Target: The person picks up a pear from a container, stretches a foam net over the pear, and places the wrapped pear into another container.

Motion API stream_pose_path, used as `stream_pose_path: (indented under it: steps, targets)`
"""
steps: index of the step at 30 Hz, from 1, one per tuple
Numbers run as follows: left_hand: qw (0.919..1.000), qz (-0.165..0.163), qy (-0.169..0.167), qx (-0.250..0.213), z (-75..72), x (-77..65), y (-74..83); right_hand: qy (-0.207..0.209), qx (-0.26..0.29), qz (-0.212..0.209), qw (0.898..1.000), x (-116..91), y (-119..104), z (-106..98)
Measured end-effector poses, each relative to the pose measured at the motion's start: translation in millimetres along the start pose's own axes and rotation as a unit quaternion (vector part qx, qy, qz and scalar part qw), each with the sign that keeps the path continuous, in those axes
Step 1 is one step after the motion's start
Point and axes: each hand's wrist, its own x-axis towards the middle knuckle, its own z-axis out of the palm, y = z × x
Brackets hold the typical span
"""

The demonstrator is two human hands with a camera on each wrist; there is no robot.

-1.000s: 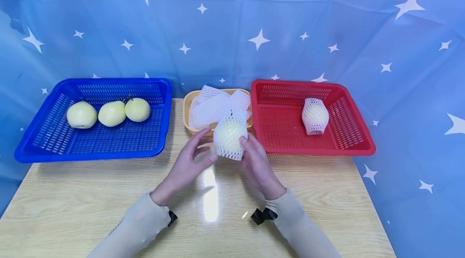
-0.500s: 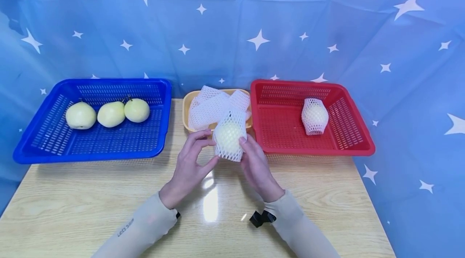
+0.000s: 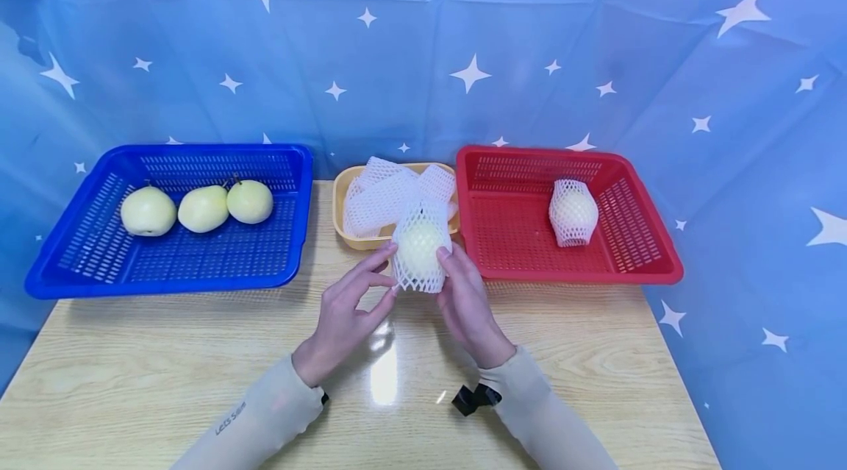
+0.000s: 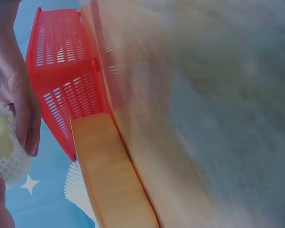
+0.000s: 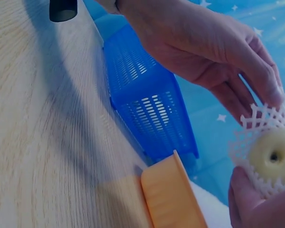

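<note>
In the head view, a pale yellow-green pear (image 3: 422, 249) inside a white foam net sleeve (image 3: 423, 282) is held up in front of the tan basket. My right hand (image 3: 468, 308) grips its right side, thumb on the net. At the sleeve's lower left edge, my left hand (image 3: 345, 312) pinches the netting between thumb and fingertips. The right wrist view shows the pear's end (image 5: 274, 156) bare in the sleeve's open mouth, with the left hand (image 5: 213, 52) at the net's edge. In the left wrist view, the right hand (image 4: 19, 99) lies along the netted pear.
A blue basket (image 3: 198, 282) on the left holds three bare pears (image 3: 204, 208). The tan basket (image 3: 340, 198) in the middle holds several foam net sleeves (image 3: 380, 198). On the right, a red basket (image 3: 509, 235) contains one netted pear (image 3: 573, 211). A starred blue cloth (image 3: 410, 36) hangs behind the table (image 3: 582, 352).
My left hand has moved in from beside the pear and taken hold of the net's lower edge. The right hand keeps its grip, nearly still.
</note>
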Motion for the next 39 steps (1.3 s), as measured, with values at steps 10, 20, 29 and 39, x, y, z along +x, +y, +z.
stream_pose_path:
  steps: [10,20,29,39]
  targets:
    - [0.9983,0.055,-0.002,-0.017,-0.8,-11.2,-0.3,0.012,-0.005,-0.01,1.0,1,1,0]
    - [0.9892,-0.116,-0.015,-0.088,-4.4,-11.2,2.5,0.017,-0.051,-0.006,0.999,0,2,-3]
    - [0.8762,-0.396,-0.023,-0.274,-0.2,11.2,13.4,0.004,-0.193,-0.016,0.981,-3,3,-6]
    - [0.7604,-0.5,0.007,-0.414,5.2,12.5,11.7,-0.059,-0.261,-0.062,0.962,-9,-7,-7]
